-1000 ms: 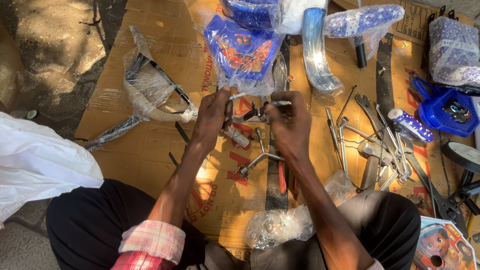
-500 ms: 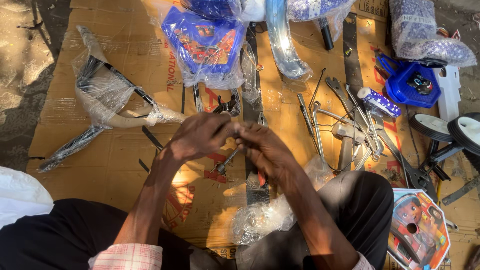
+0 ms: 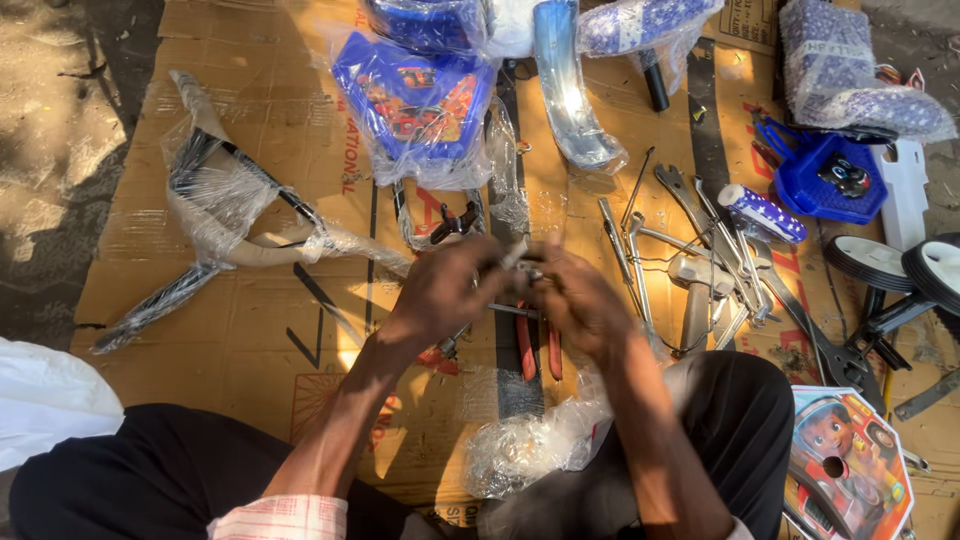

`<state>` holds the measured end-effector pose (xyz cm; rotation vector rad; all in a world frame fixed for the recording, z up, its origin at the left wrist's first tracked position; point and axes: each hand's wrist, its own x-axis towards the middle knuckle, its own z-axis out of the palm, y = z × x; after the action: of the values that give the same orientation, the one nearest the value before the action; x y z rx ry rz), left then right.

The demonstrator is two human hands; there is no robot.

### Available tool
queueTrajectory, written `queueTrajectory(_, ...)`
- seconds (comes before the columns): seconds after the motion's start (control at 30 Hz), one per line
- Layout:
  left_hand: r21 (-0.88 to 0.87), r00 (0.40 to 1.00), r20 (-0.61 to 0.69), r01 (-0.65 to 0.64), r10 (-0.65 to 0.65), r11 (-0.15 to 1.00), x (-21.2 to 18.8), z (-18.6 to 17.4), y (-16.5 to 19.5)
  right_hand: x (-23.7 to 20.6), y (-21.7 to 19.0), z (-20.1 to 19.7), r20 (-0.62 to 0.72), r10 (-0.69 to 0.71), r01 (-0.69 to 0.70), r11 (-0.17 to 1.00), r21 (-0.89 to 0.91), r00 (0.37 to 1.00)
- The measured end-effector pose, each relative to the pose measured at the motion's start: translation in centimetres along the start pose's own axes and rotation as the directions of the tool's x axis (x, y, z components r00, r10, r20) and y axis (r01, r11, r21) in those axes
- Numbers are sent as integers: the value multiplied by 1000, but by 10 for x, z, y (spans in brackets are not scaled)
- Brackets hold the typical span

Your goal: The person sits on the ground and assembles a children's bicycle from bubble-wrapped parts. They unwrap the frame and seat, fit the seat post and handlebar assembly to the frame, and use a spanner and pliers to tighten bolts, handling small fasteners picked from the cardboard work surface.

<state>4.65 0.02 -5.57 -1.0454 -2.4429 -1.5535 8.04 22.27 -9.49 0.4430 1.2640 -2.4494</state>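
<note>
1. Nearest the camera, the person's knees in black trousers (image 3: 130, 470) frame a crumpled clear plastic bag (image 3: 535, 445) lying on the flattened brown cardboard sheet (image 3: 250, 330).
2. Just beyond that bag, the left hand (image 3: 445, 290) and the right hand (image 3: 580, 300) meet above the cardboard, both curled shut around a small silvery metal part (image 3: 518, 258) pinched between their fingertips; what kind of part it is cannot be told.
3. Directly under the hands, red-handled pliers (image 3: 535, 345) lie flat on the cardboard.
4. Right of the hands, a loose spread of long silvery spanners and rods (image 3: 690, 240) rests beside a pale-handled hammer (image 3: 692, 300).
5. Left of the hands, a black tubular frame piece wrapped in clear film (image 3: 225, 215) lies well apart from them.
6. Far right of the hands are a small blue plastic basket (image 3: 825, 180), two white-and-black stabiliser wheels (image 3: 890, 265) and, closer to the knee, a colourful cartoon-printed plate (image 3: 845, 465).
7. Beyond the hands, a blue printed panel in a clear bag (image 3: 415, 105) lies just beside a shiny curved chrome mudguard (image 3: 570, 95).
</note>
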Motion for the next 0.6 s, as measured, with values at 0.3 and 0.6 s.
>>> queueTrajectory(0.3, 273, 925, -381, 129, -16, 953, -1, -6, 3, 3, 0, -11, 47, -476, 208, 291, -934, 878)
queueTrajectory(0.6, -139, 877, -93, 457, -471, 879, 5, -1, -33, 5, 12, -22, 389, -535, 251, -314, -916, 750)
